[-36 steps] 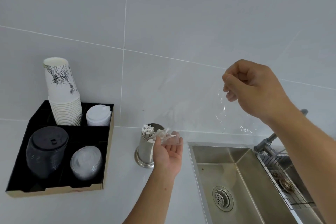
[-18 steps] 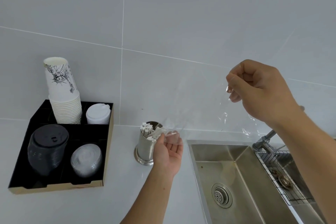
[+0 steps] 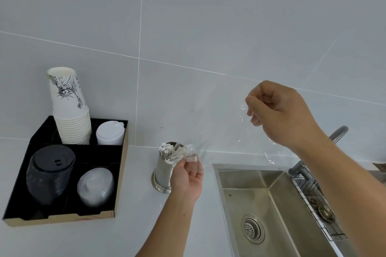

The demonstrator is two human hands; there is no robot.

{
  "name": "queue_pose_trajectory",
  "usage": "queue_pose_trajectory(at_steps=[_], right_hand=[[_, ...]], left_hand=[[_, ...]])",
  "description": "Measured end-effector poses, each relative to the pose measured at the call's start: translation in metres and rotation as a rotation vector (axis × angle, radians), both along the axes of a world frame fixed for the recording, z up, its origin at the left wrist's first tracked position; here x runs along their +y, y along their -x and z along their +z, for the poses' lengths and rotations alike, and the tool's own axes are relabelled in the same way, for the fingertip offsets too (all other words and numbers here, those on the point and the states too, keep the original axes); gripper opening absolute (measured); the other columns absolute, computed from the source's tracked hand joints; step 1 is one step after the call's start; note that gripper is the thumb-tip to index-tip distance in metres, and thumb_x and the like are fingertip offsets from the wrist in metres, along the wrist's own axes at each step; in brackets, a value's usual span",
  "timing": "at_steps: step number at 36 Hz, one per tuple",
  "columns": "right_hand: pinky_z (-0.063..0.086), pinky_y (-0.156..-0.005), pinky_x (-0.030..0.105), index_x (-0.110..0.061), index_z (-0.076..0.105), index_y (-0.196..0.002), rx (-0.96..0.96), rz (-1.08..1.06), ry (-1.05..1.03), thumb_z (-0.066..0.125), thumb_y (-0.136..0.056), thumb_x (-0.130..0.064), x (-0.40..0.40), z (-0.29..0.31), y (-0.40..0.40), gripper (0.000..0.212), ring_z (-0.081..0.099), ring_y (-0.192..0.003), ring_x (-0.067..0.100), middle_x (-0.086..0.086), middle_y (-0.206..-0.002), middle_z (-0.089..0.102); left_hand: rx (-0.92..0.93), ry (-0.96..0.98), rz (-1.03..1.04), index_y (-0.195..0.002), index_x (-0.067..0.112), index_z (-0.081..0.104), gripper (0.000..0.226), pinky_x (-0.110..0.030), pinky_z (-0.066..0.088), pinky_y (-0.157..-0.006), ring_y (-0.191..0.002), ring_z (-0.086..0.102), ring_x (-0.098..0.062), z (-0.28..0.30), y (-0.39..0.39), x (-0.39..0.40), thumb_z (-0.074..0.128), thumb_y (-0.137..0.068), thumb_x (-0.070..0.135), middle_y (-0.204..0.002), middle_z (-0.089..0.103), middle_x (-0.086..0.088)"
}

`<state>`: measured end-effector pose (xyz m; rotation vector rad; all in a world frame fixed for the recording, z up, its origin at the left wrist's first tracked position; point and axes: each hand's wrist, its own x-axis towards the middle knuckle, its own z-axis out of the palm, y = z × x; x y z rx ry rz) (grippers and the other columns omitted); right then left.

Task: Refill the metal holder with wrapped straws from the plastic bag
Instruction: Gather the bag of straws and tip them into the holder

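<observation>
The right hand (image 3: 279, 115) is raised and clenched, thumb pressed against curled fingers, pinching the upper end of the clear plastic bag (image 3: 221, 123). The bag hangs slack and slopes down to the left from this pinch (its film is nearly invisible against the wall tiles). The left hand (image 3: 188, 175) sits lower, palm up, fingers loosely curled under the bag's lower end at the white wrapped straws (image 3: 175, 153); whether it grips the straws or only cups them cannot be told. The straws stand bunched in the metal holder (image 3: 161, 173), their tops fanning toward the left hand's fingertips. The holder stands upright on the white counter (image 3: 133, 231), touching the near side of the left hand.

Left of the holder, well apart, a black tray (image 3: 62, 218) holds a stack of paper cups (image 3: 70, 110), white lids (image 3: 109, 133), black lids (image 3: 50, 173) and clear lids (image 3: 95, 186). Below the right hand lies a steel sink (image 3: 271, 200), with a tap (image 3: 338, 133) behind the right wrist.
</observation>
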<state>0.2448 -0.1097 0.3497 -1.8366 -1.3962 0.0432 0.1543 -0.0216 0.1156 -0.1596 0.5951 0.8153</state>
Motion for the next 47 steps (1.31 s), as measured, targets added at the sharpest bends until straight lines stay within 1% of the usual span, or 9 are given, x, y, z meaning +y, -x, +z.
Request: queue_pose_trajectory(at_steps=[4, 10, 15, 20, 24, 28, 34, 39, 47], right_hand=[[0.059, -0.065, 0.046, -0.019, 0.062, -0.073, 0.014, 0.007, -0.008, 0.056, -0.089, -0.013, -0.004, 0.001, -0.002, 0.018, 0.065, -0.057, 0.017, -0.004, -0.065, 0.069], [0.059, -0.066, 0.043, -0.020, 0.061, -0.073, 0.008, 0.029, -0.026, 0.056, -0.089, -0.013, -0.014, 0.004, -0.005, 0.019, 0.065, -0.056, 0.010, -0.003, -0.067, 0.070], [0.058, -0.065, 0.042, -0.019, 0.061, -0.073, 0.010, 0.042, -0.045, 0.056, -0.090, -0.014, -0.026, 0.008, -0.012, 0.018, 0.065, -0.056, 0.012, -0.003, -0.067, 0.070], [0.056, -0.061, 0.035, -0.018, 0.062, -0.074, 0.041, 0.061, -0.096, 0.057, -0.090, -0.013, -0.043, 0.014, -0.021, 0.018, 0.064, -0.054, 0.013, 0.001, -0.067, 0.069], [0.057, -0.062, 0.038, -0.016, 0.062, -0.075, 0.045, 0.066, -0.112, 0.057, -0.090, -0.012, -0.057, 0.016, -0.027, 0.017, 0.065, -0.056, 0.020, 0.002, -0.067, 0.070], [0.058, -0.064, 0.042, -0.017, 0.062, -0.075, 0.049, 0.068, -0.118, 0.056, -0.090, -0.013, -0.070, 0.017, -0.033, 0.016, 0.065, -0.054, 0.014, 0.001, -0.068, 0.070], [0.056, -0.062, 0.036, -0.017, 0.062, -0.075, 0.066, 0.084, -0.136, 0.056, -0.090, -0.013, -0.083, 0.015, -0.039, 0.017, 0.064, -0.053, 0.012, 0.000, -0.066, 0.070], [0.056, -0.065, 0.043, -0.014, 0.062, -0.077, 0.075, 0.095, -0.151, 0.057, -0.091, -0.013, -0.096, 0.014, -0.044, 0.015, 0.063, -0.052, 0.014, 0.002, -0.067, 0.069], [0.056, -0.063, 0.050, -0.017, 0.062, -0.076, 0.086, 0.105, -0.191, 0.056, -0.087, -0.018, -0.116, 0.012, -0.054, 0.012, 0.062, -0.052, 0.019, 0.001, -0.067, 0.070]], left_hand=[[0.004, -0.001, 0.014, -0.098, 0.006, 0.065, 0.015, -0.027, 0.060, -0.054, -0.061, 0.074, -0.017, -0.002, -0.002, -0.005, 0.053, -0.097, 0.014, -0.070, 0.076, -0.007], [-0.022, -0.006, 0.035, -0.099, 0.001, 0.062, 0.033, -0.032, 0.062, -0.058, -0.064, 0.075, -0.021, -0.002, -0.001, -0.012, 0.052, -0.099, 0.032, -0.076, 0.077, -0.012], [-0.015, -0.035, 0.035, -0.097, 0.002, 0.062, 0.035, -0.031, 0.061, -0.057, -0.067, 0.075, -0.021, -0.002, -0.001, -0.020, 0.052, -0.099, 0.036, -0.079, 0.077, -0.013], [-0.012, -0.067, 0.039, -0.100, 0.003, 0.064, 0.034, -0.031, 0.061, -0.057, -0.069, 0.076, -0.020, 0.000, -0.003, -0.032, 0.056, -0.097, 0.036, -0.081, 0.077, -0.011], [0.003, -0.088, 0.040, -0.102, 0.006, 0.065, 0.032, -0.030, 0.061, -0.057, -0.070, 0.076, -0.020, 0.001, -0.004, -0.040, 0.056, -0.097, 0.036, -0.083, 0.078, -0.009], [0.023, -0.099, 0.045, -0.104, 0.005, 0.065, 0.033, -0.031, 0.061, -0.057, -0.073, 0.076, -0.020, 0.002, -0.004, -0.050, 0.055, -0.097, 0.036, -0.085, 0.078, -0.010], [0.011, -0.127, 0.060, -0.097, 0.002, 0.066, 0.038, -0.032, 0.062, -0.059, -0.069, 0.076, -0.021, 0.005, -0.001, -0.062, 0.055, -0.097, 0.039, -0.080, 0.077, -0.011], [0.035, -0.134, 0.064, -0.091, 0.000, 0.065, 0.041, -0.034, 0.062, -0.064, -0.067, 0.075, -0.021, 0.005, 0.002, -0.074, 0.055, -0.097, 0.039, -0.076, 0.077, -0.010], [0.046, -0.144, 0.052, -0.092, 0.001, 0.064, 0.041, -0.034, 0.062, -0.058, -0.070, 0.076, -0.022, 0.003, 0.003, -0.091, 0.054, -0.097, 0.040, -0.082, 0.078, -0.011]])
